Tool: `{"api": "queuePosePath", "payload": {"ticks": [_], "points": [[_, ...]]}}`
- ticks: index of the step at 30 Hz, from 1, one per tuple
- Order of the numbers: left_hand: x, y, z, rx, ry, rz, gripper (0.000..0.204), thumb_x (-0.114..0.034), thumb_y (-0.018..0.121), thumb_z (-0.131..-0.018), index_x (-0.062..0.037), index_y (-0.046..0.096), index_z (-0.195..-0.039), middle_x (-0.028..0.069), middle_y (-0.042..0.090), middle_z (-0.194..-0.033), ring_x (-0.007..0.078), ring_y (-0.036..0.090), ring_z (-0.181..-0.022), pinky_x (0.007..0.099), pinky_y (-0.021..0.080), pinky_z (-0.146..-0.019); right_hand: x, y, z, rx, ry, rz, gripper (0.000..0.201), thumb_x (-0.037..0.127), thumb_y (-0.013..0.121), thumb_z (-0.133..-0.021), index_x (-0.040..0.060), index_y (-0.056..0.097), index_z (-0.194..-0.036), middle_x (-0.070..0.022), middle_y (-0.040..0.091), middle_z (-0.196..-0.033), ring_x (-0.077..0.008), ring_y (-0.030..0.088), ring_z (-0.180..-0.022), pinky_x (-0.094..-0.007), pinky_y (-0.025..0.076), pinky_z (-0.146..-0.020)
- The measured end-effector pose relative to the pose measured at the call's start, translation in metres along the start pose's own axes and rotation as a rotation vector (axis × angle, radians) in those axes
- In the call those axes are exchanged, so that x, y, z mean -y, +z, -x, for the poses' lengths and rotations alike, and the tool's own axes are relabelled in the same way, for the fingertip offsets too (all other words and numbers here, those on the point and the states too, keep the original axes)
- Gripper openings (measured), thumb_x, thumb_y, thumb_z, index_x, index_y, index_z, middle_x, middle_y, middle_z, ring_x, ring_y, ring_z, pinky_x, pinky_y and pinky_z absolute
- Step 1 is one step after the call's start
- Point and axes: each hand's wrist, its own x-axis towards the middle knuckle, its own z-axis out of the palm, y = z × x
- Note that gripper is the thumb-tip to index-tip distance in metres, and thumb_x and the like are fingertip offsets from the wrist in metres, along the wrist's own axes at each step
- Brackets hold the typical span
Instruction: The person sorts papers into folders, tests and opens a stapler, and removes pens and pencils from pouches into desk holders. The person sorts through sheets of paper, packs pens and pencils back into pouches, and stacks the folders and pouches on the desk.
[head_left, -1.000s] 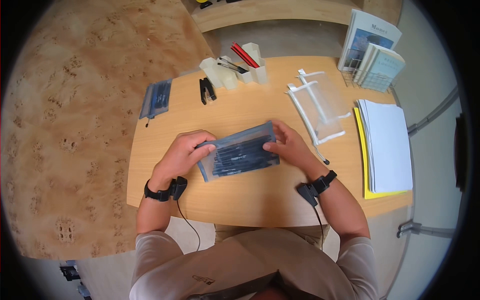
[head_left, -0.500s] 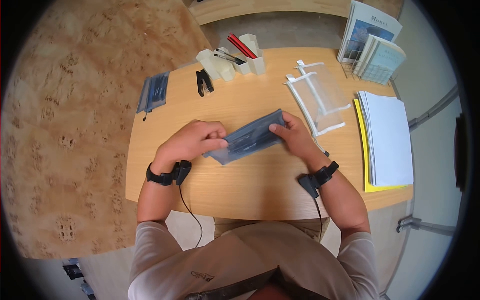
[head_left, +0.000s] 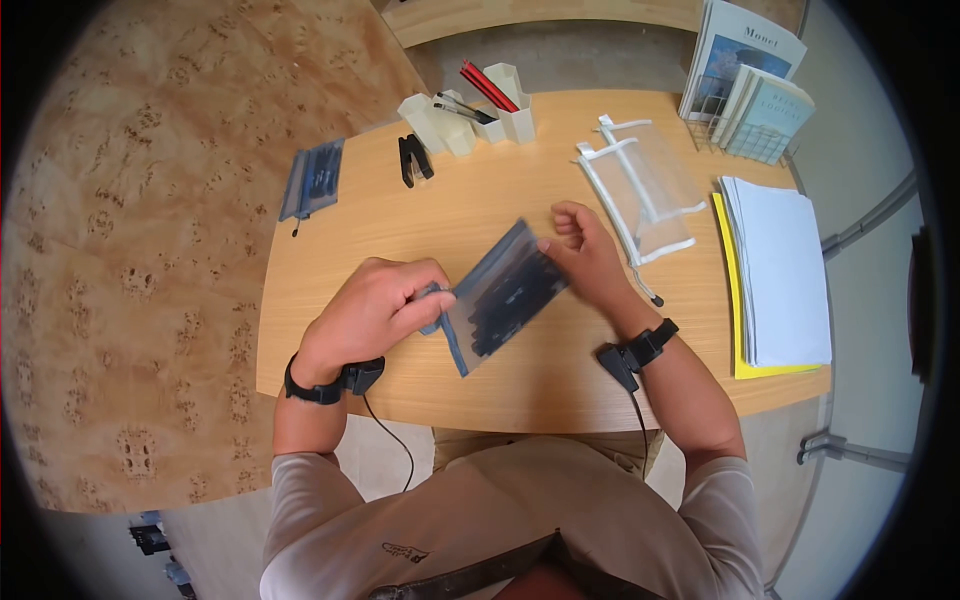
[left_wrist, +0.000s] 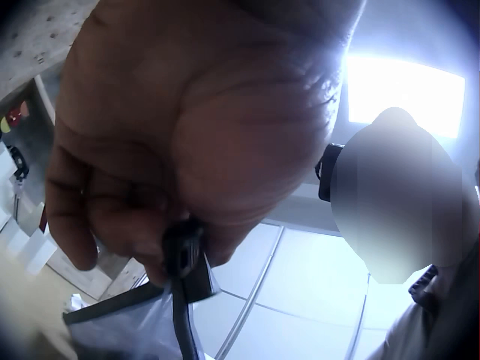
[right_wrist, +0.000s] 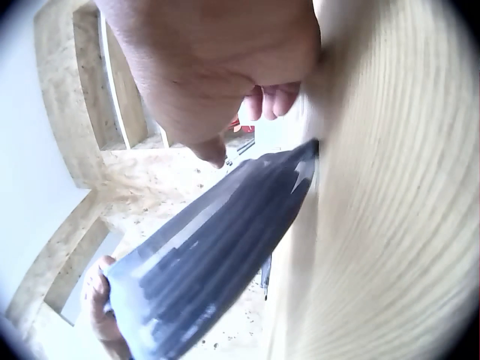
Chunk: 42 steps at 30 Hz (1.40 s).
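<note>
The left hand (head_left: 373, 308) pinches the pouch (head_left: 512, 298) by one end, seemingly to steady its tilt over the desk (head_left: 360, 222); the right hand (head_left: 592, 262), apart, hovers loosely curled beside its far edge.

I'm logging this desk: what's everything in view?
Held pouch: one, blue-grey, centre
Second pouch: one, blue-grey, far left
Clear pouches: two, white-edged, right
Stapler: one, black, beside holders
Holders: several, cream, far edge
Pens or pencils: several, red/black, in holders
Papers: one stack, white, right
Folder or sheet: one, yellow, underneath
Books: several, pale, far right
Wire rack: one, grey, around books
Table: one, wooden, beneath
Wrist cameras: two, black, on wrists
Left hand: one, pinching pouch
Right hand: one, beside it
</note>
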Motion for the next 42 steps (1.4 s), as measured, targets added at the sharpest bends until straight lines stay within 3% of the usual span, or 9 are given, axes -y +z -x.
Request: {"api": "queuePosePath", "payload": {"ticks": [3, 11, 16, 19, 21, 26, 35, 37, 42], "points": [[-0.022, -0.001, 0.001, -0.229, 0.001, -0.238, 0.021, -0.018, 0.073, -0.093, -0.0011, 0.063, -0.085, 0.0106, 0.061, -0.063, 0.0214, 0.059, -0.056, 0.0318, 0.045, -0.055, 0.016, -0.011, 0.001, 0.205, 0.056, 0.198, 0.043, 0.018, 0.072, -0.097, 0.0042, 0.058, -0.134, -0.0026, 0.061, -0.107, -0.0095, 0.06, -0.098, -0.0244, 0.051, -0.086], [-0.04, 0.059, -0.061, -0.032, 0.038, 0.141, 0.024, -0.02, 0.073, -0.093, -0.0008, 0.063, -0.082, 0.0092, 0.059, -0.062, 0.0161, 0.053, -0.053, 0.0315, 0.043, -0.052, 0.002, -0.016, 0.009, 0.806, 0.287, -0.549, 0.06, 0.05, 0.05, -0.106, 0.0013, 0.057, -0.139, -0.0103, 0.06, -0.139, -0.0198, 0.06, -0.121, -0.0353, 0.047, -0.104], [0.003, 0.081, -0.09, -0.185, 0.079, 0.12, 0.022, -0.019, 0.065, -0.098, 0.0002, 0.067, -0.087, 0.0018, 0.058, -0.064, 0.0087, 0.049, -0.059, 0.0293, 0.042, -0.054, -0.005, -0.026, 0.008, 0.671, 0.495, -0.865, 0.057, 0.046, 0.057, -0.104, -0.0002, 0.058, -0.137, -0.0086, 0.066, -0.129, -0.0173, 0.063, -0.115, -0.0332, 0.049, -0.103], [0.008, 0.068, -0.088, -0.111, -0.065, 0.148, 0.023, -0.019, 0.065, -0.098, 0.0009, 0.066, -0.086, 0.0012, 0.057, -0.064, 0.0078, 0.049, -0.061, 0.0287, 0.042, -0.055, 0.019, -0.024, 0.003, 0.578, 0.248, -0.468, 0.043, 0.031, 0.069, -0.1, 0.0005, 0.064, -0.13, -0.0053, 0.071, -0.114, -0.0121, 0.066, -0.101, -0.0286, 0.053, -0.092], [0.008, 0.064, -0.086, -0.085, -0.108, 0.145, 0.024, -0.02, 0.065, -0.095, 0.0026, 0.068, -0.088, 0.0154, 0.064, -0.07, 0.0231, 0.058, -0.061, 0.037, 0.047, -0.061, 0.023, -0.02, 0.002, 0.504, 0.27, -0.255, 0.031, 0.018, 0.074, -0.097, 0.0004, 0.07, -0.121, -0.0023, 0.074, -0.101, -0.008, 0.065, -0.089, -0.0247, 0.053, -0.08], [0.021, 0.062, -0.075, -0.032, -0.137, 0.277, 0.025, -0.02, 0.065, -0.098, 0.0002, 0.065, -0.085, -0.0021, 0.053, -0.065, 0.0067, 0.046, -0.061, 0.0272, 0.038, -0.054, 0.022, -0.013, 0.006, 0.321, 0.244, -0.279, 0.023, 0.017, 0.069, -0.1, -0.001, 0.073, -0.114, -0.0019, 0.074, -0.095, -0.0078, 0.065, -0.084, -0.0246, 0.052, -0.076], [0.1, 0.014, -0.027, 0.201, -0.338, 0.163, 0.028, -0.023, 0.065, -0.097, -0.0005, 0.061, -0.08, 0.0037, 0.053, -0.066, 0.0152, 0.053, -0.068, 0.0346, 0.043, -0.062, 0.015, -0.017, -0.004, 0.136, 0.154, -0.347, 0.022, 0.018, 0.067, -0.102, -0.0021, 0.073, -0.11, -0.0022, 0.073, -0.093, -0.0074, 0.065, -0.084, -0.0238, 0.052, -0.077], [0.1, 0.016, -0.025, 0.04, -0.077, -0.294, 0.019, -0.019, 0.069, -0.094, -0.0014, 0.065, -0.089, 0.0083, 0.061, -0.075, 0.024, 0.061, -0.074, 0.0384, 0.047, -0.067, 0.019, -0.013, 0.0, 0.189, 0.14, -0.294, 0.022, 0.018, 0.067, -0.102, -0.0019, 0.072, -0.109, -0.0019, 0.073, -0.093, -0.0072, 0.064, -0.083, -0.0238, 0.052, -0.076], [0.047, 0.048, -0.046, -0.242, 0.112, -0.04, 0.018, -0.011, 0.074, -0.089, -0.0017, 0.067, -0.102, 0.0118, 0.065, -0.087, 0.0291, 0.063, -0.08, 0.0358, 0.051, -0.071, 0.02, -0.013, 0.001, 0.226, 0.197, -0.321, 0.021, 0.019, 0.067, -0.102, -0.0009, 0.072, -0.103, 0.0003, 0.071, -0.089, -0.0053, 0.062, -0.08, -0.0228, 0.051, -0.071]]}}
